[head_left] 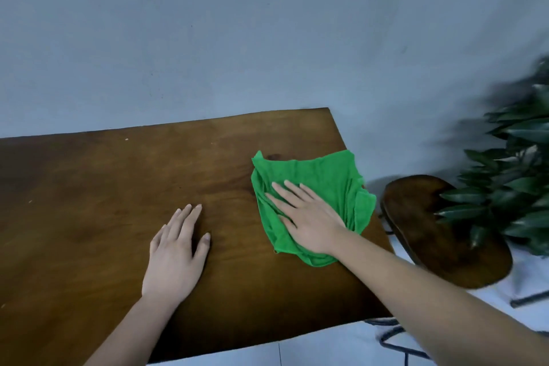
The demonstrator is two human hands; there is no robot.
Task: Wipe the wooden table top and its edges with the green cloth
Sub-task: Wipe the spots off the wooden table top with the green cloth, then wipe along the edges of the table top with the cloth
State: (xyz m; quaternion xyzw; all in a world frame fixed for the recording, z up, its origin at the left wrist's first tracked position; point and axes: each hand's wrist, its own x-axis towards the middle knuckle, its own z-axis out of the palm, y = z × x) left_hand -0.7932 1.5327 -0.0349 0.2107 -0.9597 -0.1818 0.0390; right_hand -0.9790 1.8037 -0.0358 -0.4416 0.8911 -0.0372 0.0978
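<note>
A dark wooden table top [118, 187] fills the lower left of the head view, its far edge against a wall. A crumpled green cloth [326, 175] lies near the table's right edge, one corner hanging slightly over it. My right hand [306, 217] presses flat on the cloth's near part, fingers spread and pointing to the far left. My left hand [175, 252] rests flat on the bare wood to the left of the cloth, palm down, fingers apart, holding nothing.
A pale grey wall [237, 38] stands right behind the table. To the right, lower than the table, is a dark wooden stool seat [439, 235] on black metal legs. A leafy green plant [517, 181] overhangs the stool at far right.
</note>
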